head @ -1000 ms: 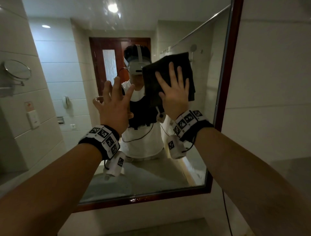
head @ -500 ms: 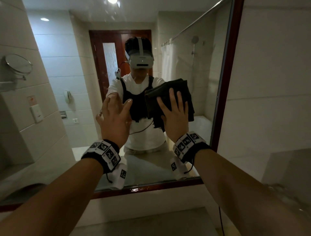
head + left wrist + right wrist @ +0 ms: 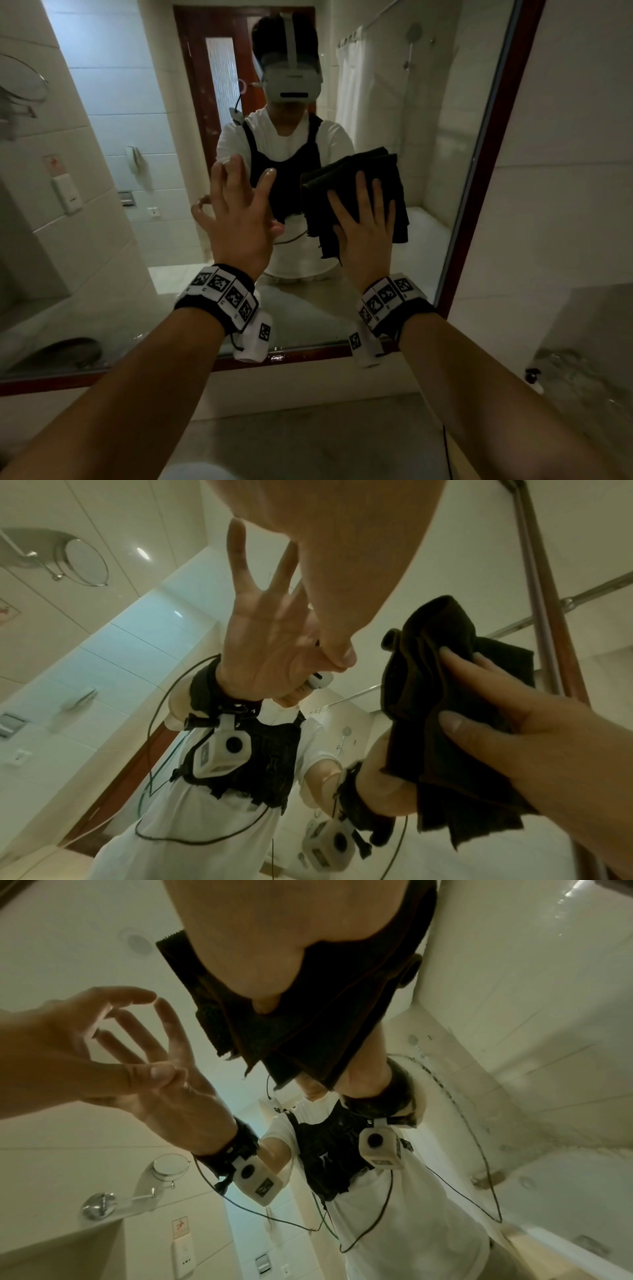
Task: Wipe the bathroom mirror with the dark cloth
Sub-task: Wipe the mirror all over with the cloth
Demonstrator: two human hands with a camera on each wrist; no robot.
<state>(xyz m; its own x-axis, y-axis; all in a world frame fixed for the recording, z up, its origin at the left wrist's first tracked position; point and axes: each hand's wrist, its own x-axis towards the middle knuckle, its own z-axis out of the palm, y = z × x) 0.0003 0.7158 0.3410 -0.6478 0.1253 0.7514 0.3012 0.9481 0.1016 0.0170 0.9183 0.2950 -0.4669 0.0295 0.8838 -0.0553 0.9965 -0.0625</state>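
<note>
The mirror (image 3: 137, 85) has a dark red frame (image 3: 493, 154) and fills the wall ahead. My right hand (image 3: 366, 222) presses the folded dark cloth (image 3: 387, 178) flat on the glass with straight fingers, low and right of centre. In the right wrist view the cloth (image 3: 325, 1015) hangs below my right palm (image 3: 274, 934). My left hand (image 3: 239, 205) is beside it to the left, fingers spread, fingertips on the glass, holding nothing. The left wrist view shows the left hand (image 3: 325, 547) meeting its reflection, with the cloth (image 3: 445, 669) under the right hand (image 3: 531, 723).
A pale counter (image 3: 308, 428) runs below the mirror's bottom frame. White tiled wall (image 3: 565, 171) lies right of the frame. The glass reflects a person in a headset, a door, a shower curtain and a round wall mirror (image 3: 20, 82).
My right hand has slid the cloth down the glass from the upper part to the lower middle. The left hand came down alongside it.
</note>
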